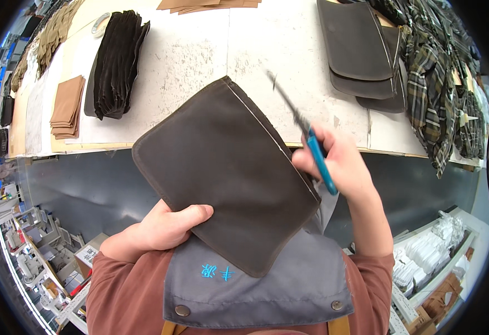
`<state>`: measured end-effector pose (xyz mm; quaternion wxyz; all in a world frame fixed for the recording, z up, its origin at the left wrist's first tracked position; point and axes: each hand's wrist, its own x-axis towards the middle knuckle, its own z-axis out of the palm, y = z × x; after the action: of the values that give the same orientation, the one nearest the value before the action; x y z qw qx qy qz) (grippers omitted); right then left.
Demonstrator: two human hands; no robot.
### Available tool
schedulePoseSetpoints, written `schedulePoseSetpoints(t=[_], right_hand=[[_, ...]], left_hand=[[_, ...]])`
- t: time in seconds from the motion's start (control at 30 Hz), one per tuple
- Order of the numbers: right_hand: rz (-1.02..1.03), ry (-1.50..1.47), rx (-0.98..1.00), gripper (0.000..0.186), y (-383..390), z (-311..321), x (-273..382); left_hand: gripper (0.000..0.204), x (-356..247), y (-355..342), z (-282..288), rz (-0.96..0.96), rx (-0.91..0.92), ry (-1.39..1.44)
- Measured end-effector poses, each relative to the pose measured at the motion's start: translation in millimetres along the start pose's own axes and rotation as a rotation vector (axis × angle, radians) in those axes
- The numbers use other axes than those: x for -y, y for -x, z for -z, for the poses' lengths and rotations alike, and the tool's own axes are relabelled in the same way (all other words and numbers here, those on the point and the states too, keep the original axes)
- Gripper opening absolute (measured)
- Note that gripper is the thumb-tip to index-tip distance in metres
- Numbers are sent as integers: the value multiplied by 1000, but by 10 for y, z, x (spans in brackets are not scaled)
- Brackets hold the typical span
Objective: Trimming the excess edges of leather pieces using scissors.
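Note:
A dark brown, leather-like sewn piece (pixel 228 173) with rounded corners is tilted in front of my chest. A pale line of edging runs along its upper right side. My left hand (pixel 169 226) grips its lower left edge, thumb on top and fingers hidden beneath. On the other side, my right hand (pixel 339 162) is closed around the blue handle of scissors (pixel 318 159). Their blades point up and left, apart from the piece and over the table. The right fingers are close to the edged side; I cannot tell whether they touch it.
Across the white worktable (pixel 200 61) lie a dark folded stack (pixel 117 64), brown sheets (pixel 67 106) and a tape roll (pixel 100 25). Similar dark pieces (pixel 359 44) are piled at right, beside plaid cloth (pixel 426 89). White bundles (pixel 431 251) fill a lower right shelf.

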<state>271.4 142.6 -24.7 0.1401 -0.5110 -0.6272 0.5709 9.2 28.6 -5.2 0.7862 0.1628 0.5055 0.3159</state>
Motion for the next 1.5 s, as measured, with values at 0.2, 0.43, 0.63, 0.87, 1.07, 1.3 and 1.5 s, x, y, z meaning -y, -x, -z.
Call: schedulePoseSetpoints(t=[0.2, 0.43, 0.63, 0.87, 1.07, 1.3, 1.5], right_hand=[[71, 160, 108, 58, 202, -69, -218], [73, 150, 156, 55, 182, -88, -180], [70, 76, 127, 61, 165, -115, -156], [15, 120, 88, 66, 159, -126, -182], [-10, 90, 82, 64, 165, -137, -194], [-6, 88, 61, 64, 178, -147, -232], [9, 88, 45, 64, 154, -176, -215]], left_hand=[[26, 3, 6, 40, -25, 34, -76], [27, 12, 8, 53, -39, 47, -74], [28, 11, -12, 70, -50, 59, -75], [29, 2, -45, 87, -44, 74, -73], [31, -4, -46, 65, -24, 69, -34], [30, 14, -61, 65, -48, 79, -65], [24, 17, -70, 99, -58, 64, -81]])
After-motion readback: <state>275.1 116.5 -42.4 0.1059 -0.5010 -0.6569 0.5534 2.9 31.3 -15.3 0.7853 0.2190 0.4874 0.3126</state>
